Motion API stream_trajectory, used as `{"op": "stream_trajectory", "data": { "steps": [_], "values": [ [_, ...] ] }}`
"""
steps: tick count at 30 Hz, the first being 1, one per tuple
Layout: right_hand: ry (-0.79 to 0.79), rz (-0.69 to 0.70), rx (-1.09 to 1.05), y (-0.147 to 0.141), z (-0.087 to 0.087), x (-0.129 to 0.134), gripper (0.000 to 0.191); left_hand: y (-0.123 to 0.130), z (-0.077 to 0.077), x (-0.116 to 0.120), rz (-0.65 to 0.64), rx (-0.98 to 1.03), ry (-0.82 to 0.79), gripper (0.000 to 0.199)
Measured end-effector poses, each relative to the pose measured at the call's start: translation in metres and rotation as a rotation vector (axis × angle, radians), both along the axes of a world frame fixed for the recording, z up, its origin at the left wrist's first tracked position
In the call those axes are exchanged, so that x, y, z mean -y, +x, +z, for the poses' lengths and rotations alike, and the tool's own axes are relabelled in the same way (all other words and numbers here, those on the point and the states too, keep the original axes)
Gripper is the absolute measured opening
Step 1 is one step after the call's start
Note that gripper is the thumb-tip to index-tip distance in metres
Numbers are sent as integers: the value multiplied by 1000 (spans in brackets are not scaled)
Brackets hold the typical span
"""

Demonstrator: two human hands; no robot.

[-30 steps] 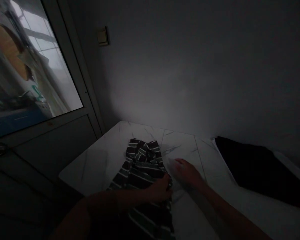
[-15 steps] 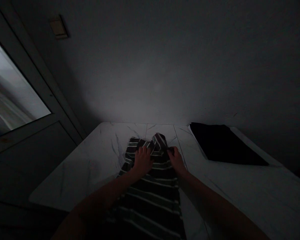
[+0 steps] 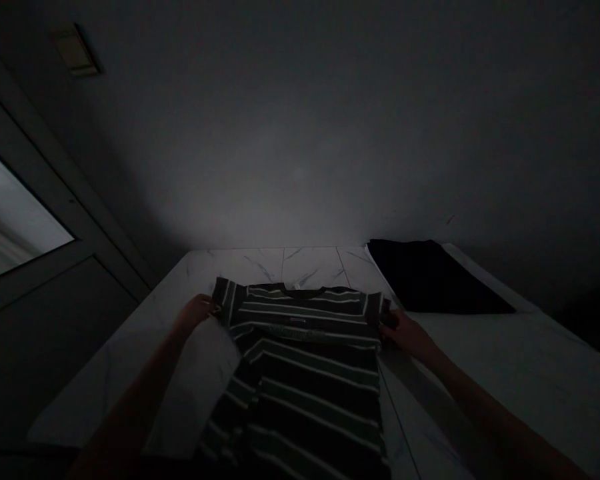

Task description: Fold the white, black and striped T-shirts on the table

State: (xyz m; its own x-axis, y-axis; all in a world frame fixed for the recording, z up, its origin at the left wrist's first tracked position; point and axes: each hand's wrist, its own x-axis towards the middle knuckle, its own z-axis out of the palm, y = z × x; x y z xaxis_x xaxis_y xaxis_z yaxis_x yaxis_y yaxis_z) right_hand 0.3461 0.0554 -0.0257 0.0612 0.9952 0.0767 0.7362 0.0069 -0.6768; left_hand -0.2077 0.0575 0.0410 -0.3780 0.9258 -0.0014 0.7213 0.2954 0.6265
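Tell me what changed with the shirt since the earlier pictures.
The striped shirt went from bunched up to spread flat, its neckline on the far side. The left hand moved out to the left and the right hand out to the right, each now holding a shoulder edge. The black cloth stayed where it lay on the table.

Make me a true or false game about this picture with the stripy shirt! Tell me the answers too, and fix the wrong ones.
1. The striped T-shirt is spread out on the marble-patterned table. True.
2. The left hand is on the collar. False: it is at the shirt's top corner, on the left of the view.
3. The right hand is at the shirt's edge. True.
4. The black cloth lies on the shirt. False: it lies apart, beyond the shirt's right side.
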Motion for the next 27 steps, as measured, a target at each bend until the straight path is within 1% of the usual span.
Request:
{"op": "stream_trajectory", "data": {
  "steps": [2,3,4,5,6,7,8,10,12,14,16,17,19,20,21,23,24,25,26,27],
  "values": [
    [156,-31,212,-9,14,-7,37,10,2,-7,20,-207,72,24],
    [232,-23,290,-17,22,-13,40,21,3,-14,-9,-309,108,29],
    [277,10,345,-28,30,-22,39,36,4,-23,-72,-394,128,31],
    [282,56,384,-40,38,-32,38,53,4,-34,-160,-448,126,33],
    [253,104,409,-52,44,-43,35,71,4,-45,-264,-497,107,33],
    [206,148,422,-63,50,-54,34,88,3,-57,-342,-520,83,33],
    [156,181,429,-72,54,-65,32,103,2,-68,-394,-526,54,34],
    [79,227,430,-85,60,-83,30,125,1,-87,-430,-525,3,35],
    [40,280,419,-90,63,-94,25,134,1,-99,-460,-524,-61,35],
    [2,334,407,-91,66,-99,20,133,6,-104,-509,-514,-126,30],
    [-7,371,378,-89,72,-102,17,129,16,-105,-564,-502,-173,20],
    [4,377,359,-89,77,-103,16,126,24,-105,-586,-499,-182,16],
    [54,368,318,-88,94,-108,15,121,47,-108,-600,-509,-162,13],
    [89,356,300,-89,106,-112,15,119,62,-110,-593,-520,-134,13],
    [125,343,285,-89,122,-117,14,117,81,-113,-577,-535,-93,13],
    [212,311,261,-89,160,-129,11,111,127,-119,-531,-568,8,12],
    [296,281,232,-89,182,-134,10,108,154,-120,-497,-586,82,13],
    [422,236,187,-88,205,-139,10,105,182,-121,-456,-603,171,16],
    [580,182,131,-87,228,-143,11,102,209,-119,-398,-621,295,20],
    [750,130,75,-86,251,-145,12,99,236,-116,-317,-641,477,23]
  ]
}}
